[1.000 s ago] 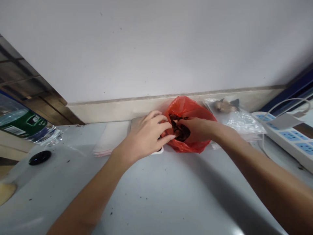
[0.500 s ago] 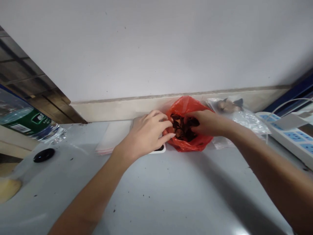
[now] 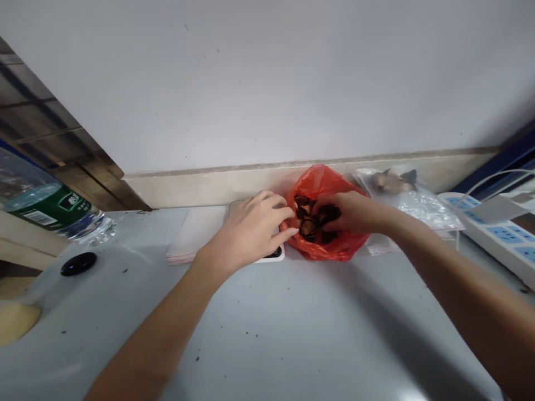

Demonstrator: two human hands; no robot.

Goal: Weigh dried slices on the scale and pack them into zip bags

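A red plastic bag [image 3: 320, 178] stands with its mouth open against the wall base. Inside it lie dark brown, dried-looking pieces [image 3: 307, 227] whose exact kind I cannot make out. My left hand [image 3: 261, 225] pinches the bag's left rim between thumb and fingers. From the right, my right hand [image 3: 349, 211] reaches into the bag, its curled fingers closed around some of the dark pieces and its fingertips partly hidden among them. Beneath my left hand lies a white flat device, possibly a small scale [image 3: 279, 258], mostly covered by that hand.
Flat clear zip bags [image 3: 184, 239] lie left of the device. Right of the red bag is a clear bag [image 3: 430, 209] with brownish pieces at its top. A white power strip [image 3: 493, 228] sits at the right; a water bottle [image 3: 58, 209] and a black oval object [image 3: 78, 263] are at the left.
My right hand has shifted slightly within the bag, and more of the lighter brown pieces now show beside it. My left hand keeps its hold on the rim.
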